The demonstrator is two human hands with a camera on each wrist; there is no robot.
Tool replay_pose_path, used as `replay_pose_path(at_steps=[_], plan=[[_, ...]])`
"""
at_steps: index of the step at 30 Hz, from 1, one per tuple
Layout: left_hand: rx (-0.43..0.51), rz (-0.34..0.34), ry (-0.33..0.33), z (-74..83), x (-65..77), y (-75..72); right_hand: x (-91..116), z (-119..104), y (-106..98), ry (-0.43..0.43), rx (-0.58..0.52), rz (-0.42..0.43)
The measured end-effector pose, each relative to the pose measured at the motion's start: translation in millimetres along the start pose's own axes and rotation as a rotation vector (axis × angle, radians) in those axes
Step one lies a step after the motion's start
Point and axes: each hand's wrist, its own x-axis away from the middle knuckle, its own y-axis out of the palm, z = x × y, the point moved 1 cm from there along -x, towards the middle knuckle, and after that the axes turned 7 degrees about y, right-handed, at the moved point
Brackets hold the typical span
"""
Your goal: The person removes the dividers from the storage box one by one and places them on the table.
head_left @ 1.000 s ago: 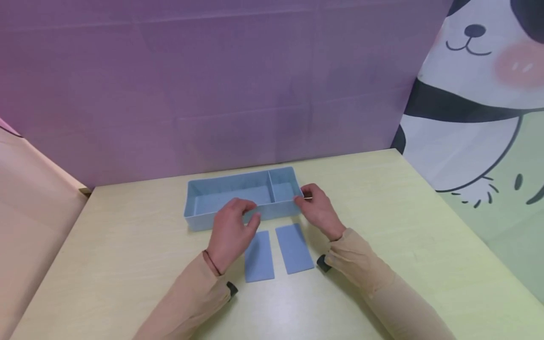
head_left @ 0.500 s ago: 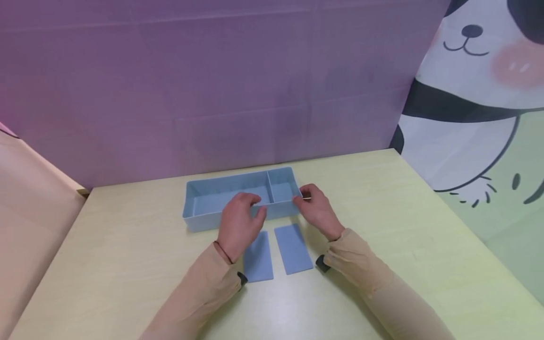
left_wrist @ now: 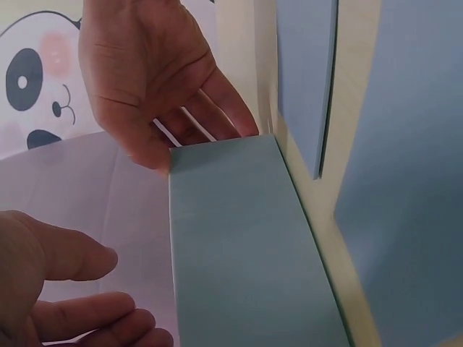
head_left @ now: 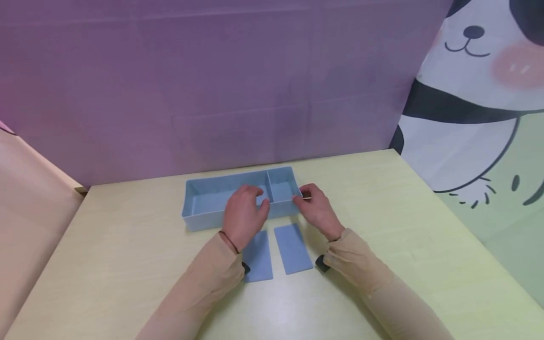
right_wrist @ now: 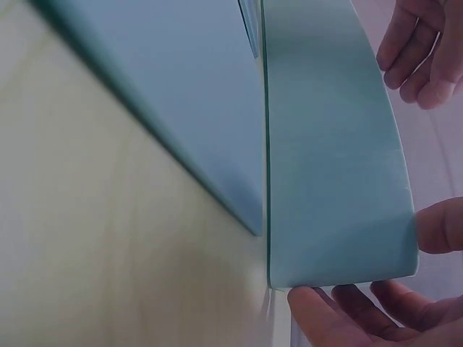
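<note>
A light blue storage box [head_left: 206,221] with one divider [head_left: 269,186] stands near the back of the table, its long side facing me. At the box's right end, my right hand [head_left: 316,210] holds the front corner, with the thumb by the rim and the fingers against the end wall [right_wrist: 347,282]. My left hand [head_left: 244,212] hovers over the front rim, thumb and fingers bent and apart, nothing between them. Two flat blue rectangular panels lie in front of the box: the right panel [head_left: 293,248] shows whole, while the left panel [head_left: 260,262] is partly covered by my left wrist.
The pale wooden table [head_left: 408,245] extends to both sides of the box. Behind it hangs a purple cloth [head_left: 238,85], close to the box's back. A panda-printed sheet [head_left: 467,141] covers the right side.
My left hand has moved a little right and forward along the front of the box, toward the divider. The right hand and the box stay in place.
</note>
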Motion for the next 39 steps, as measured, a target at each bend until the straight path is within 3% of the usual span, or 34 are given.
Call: replay_pose_path(at_steps=[15, 24, 39], plan=[[-0.112, -0.093, 0.006, -0.4, -17.5, 9.0, 0, 1, 0, -0.015, 0.009, -0.005], [-0.242, -0.102, -0.023, -0.8, -30.0, 14.6, 0, 1, -1, -0.015, 0.01, -0.003], [-0.275, -0.208, -0.098, 0.3, -44.0, 22.9, 0, 1, -1, -0.011, 0.009, -0.004]])
